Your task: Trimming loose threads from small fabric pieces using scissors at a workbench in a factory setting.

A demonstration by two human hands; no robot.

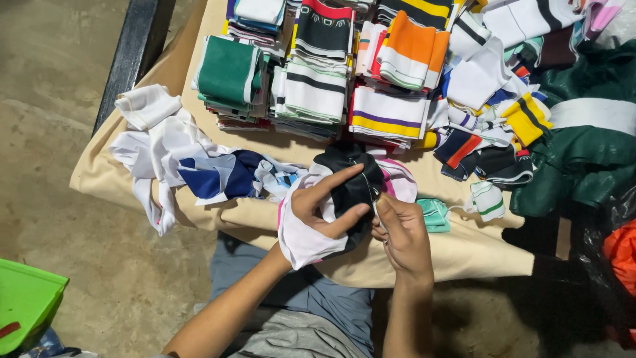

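My left hand (317, 204) grips a bundle of knit fabric pieces (351, 189), black on top with white and pink layers under it, held just above the front edge of the cloth-covered table (464, 248). My right hand (401, 232) is closed beside the bundle, pinching a thin thread or small tool at the black piece's edge; what it pinches is too small to tell. Both forearms reach up from the bottom of the view.
Stacks of folded striped collars and cuffs (318, 73) fill the table's far half. Loose white and blue pieces (192, 166) lie at the left, a small teal piece (435, 213) at the right. Dark green cloth (589, 152) is heaped far right. A green bin (26, 298) sits on the floor.
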